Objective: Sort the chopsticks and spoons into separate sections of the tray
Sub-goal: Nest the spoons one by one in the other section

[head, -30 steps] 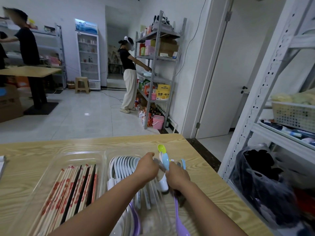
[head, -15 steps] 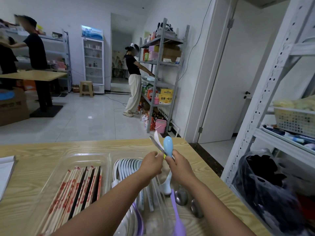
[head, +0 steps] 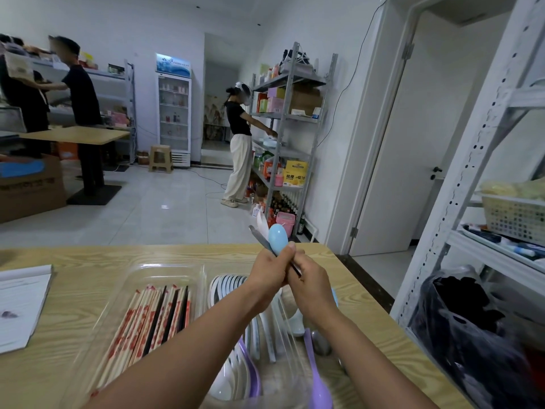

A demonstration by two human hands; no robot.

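Change: both hands have lifted a little higher above the tray since half a second ago, and the view has tipped up; the bundle of spoons between them now stands clear of the counter edge.
Left hand: left hand (head: 269,271) is curled round the lower handles of the bundle, thumb up beside the light blue spoon (head: 277,238).
Right hand: right hand (head: 311,283) touches the left and pinches the same handles, a dark thin handle running under its fingers.
Held bundle: the blue spoon's bowl points up, with a grey metal handle (head: 259,237) and a white spoon (head: 262,222) fanned out behind it to the left.
Tray: clear plastic tray (head: 165,268) lies on the counter (head: 88,258) under the forearms.
Left section: chopsticks (head: 150,323), red-patterned with a few black ones, lie side by side lengthwise.
Right section: white spoons (head: 228,283) stacked in a row; more white and purple ones lie nearer, partly hidden by the left forearm.
Beside the tray: a purple spoon (head: 317,376), a metal spoon (head: 321,343) and a white spoon bowl lie loose on the counter under the right forearm.
Counter left: white papers (head: 22,305) at the left edge.
Room: metal shelf (head: 290,122) with a person (head: 239,146) standing at it, and a fridge (head: 174,110) by the far wall.
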